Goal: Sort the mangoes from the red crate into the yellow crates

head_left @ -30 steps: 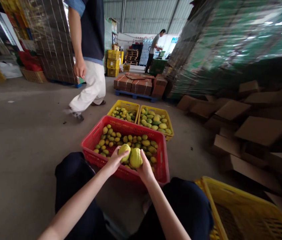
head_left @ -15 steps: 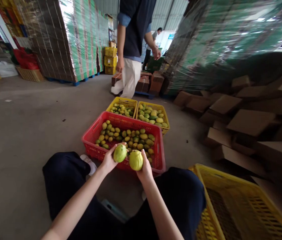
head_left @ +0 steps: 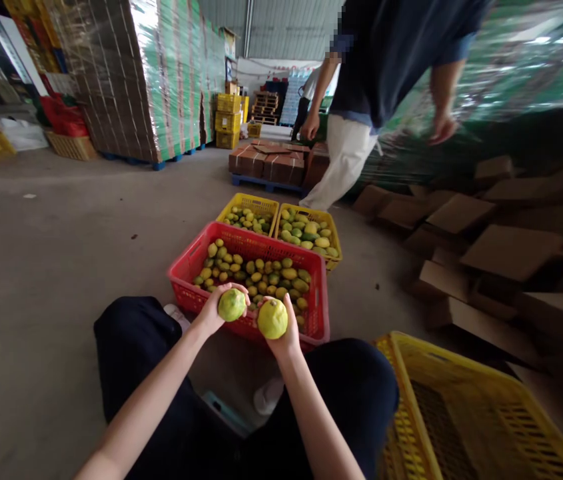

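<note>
My left hand (head_left: 214,309) is closed around a green lemon (head_left: 232,305). Beside it my right hand (head_left: 287,335) grips a yellower lemon (head_left: 272,319), its fingers wrapped behind the fruit. Both hands are held over the near edge of a red crate (head_left: 322,293), in front of my knees. Several green and yellow lemons (head_left: 260,277) lie in that crate. Two yellow crates with similar fruit, a left one (head_left: 241,199) and a right one (head_left: 337,241), stand just beyond the red one.
A large yellow crate (head_left: 454,353) stands by my right knee. Cardboard boxes (head_left: 511,252) are heaped along the right. A person in white trousers (head_left: 346,150) walks past behind the crates. Wrapped pallet stacks (head_left: 166,80) rise at the back left, near stacked yellow crates (head_left: 228,122).
The walking person has moved to the right, uncovering the bundled boxes behind. Both hands still hold their lemons; the left one has shifted slightly left and its lemon is turned.
</note>
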A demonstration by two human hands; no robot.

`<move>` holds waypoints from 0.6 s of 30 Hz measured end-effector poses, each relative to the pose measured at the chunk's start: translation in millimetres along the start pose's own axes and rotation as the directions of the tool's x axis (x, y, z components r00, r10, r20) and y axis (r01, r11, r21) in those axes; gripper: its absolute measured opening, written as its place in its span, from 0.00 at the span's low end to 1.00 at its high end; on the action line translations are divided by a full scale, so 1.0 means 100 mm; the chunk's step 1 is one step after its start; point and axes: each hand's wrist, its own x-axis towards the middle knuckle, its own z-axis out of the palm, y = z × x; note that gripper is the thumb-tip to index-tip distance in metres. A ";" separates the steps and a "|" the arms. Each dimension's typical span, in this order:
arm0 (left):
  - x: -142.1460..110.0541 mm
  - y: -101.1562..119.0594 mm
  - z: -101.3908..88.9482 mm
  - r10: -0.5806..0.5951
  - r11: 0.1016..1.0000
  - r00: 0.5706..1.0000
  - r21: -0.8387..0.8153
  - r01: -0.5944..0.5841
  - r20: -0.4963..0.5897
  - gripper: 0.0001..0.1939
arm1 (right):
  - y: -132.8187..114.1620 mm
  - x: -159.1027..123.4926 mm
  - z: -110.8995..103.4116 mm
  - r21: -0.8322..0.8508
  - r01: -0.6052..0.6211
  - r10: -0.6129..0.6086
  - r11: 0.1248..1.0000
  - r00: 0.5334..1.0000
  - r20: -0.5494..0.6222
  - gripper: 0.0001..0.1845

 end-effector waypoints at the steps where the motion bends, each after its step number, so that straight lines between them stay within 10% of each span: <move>1: 0.03 0.00 0.00 -0.001 1.000 1.000 -0.007 0.000 -0.014 0.16 | -0.01 0.03 -0.01 0.006 0.003 -0.003 1.000 1.000 0.000 0.22; 7: 0.45 -0.10 -0.10 -0.244 0.945 0.935 -0.279 0.170 -0.257 0.13 | -0.10 0.06 -0.17 0.073 0.006 0.003 0.997 0.992 -0.127 0.18; 14: 0.90 -0.49 -0.41 -0.582 0.812 0.574 -0.377 0.445 -0.576 0.08 | -0.11 -0.08 -0.56 0.089 0.015 0.013 0.996 0.953 -0.303 0.17; 18: 1.46 -0.39 -0.36 -0.533 0.835 0.570 -0.278 0.475 -0.625 0.09 | -0.08 -0.16 -0.74 0.036 0.025 -0.011 0.999 0.932 -0.363 0.19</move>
